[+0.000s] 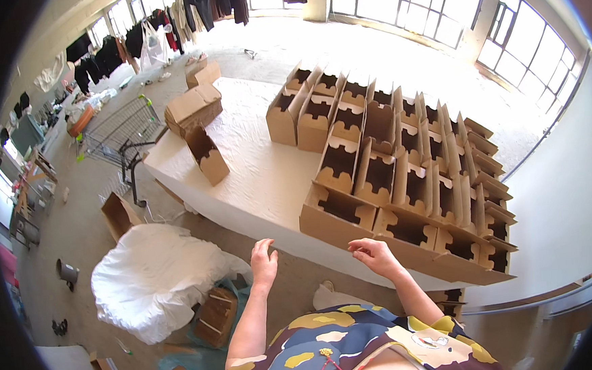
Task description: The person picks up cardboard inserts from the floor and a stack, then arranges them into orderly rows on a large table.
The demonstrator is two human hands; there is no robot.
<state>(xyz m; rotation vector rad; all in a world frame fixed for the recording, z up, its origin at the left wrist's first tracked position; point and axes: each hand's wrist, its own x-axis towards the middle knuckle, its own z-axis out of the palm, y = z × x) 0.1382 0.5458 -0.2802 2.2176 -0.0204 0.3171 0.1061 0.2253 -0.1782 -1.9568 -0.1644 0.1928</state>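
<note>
My left hand point(264, 265) hangs in the air just off the near edge of the white-covered table point(268, 180), its fingers loosely stretched and nothing in them. To its right, my right hand point(376, 256) has its fingers slightly bent and apart, also without anything. It is nearest to the front row of open cardboard boxes point(332, 225); whether it touches them I cannot tell. Several such boxes stand upright in tight rows across the table's right side, tops open and flaps raised. A single open box point(208, 156) stands apart on the left part of the table.
Closed cardboard cartons point(193, 108) sit at the table's far left corner. A wire shopping cart point(120, 131) stands beyond. Near my left arm are a large white bundle point(159, 275) and an open box point(120, 215). A white wall point(554, 196) rises on the right.
</note>
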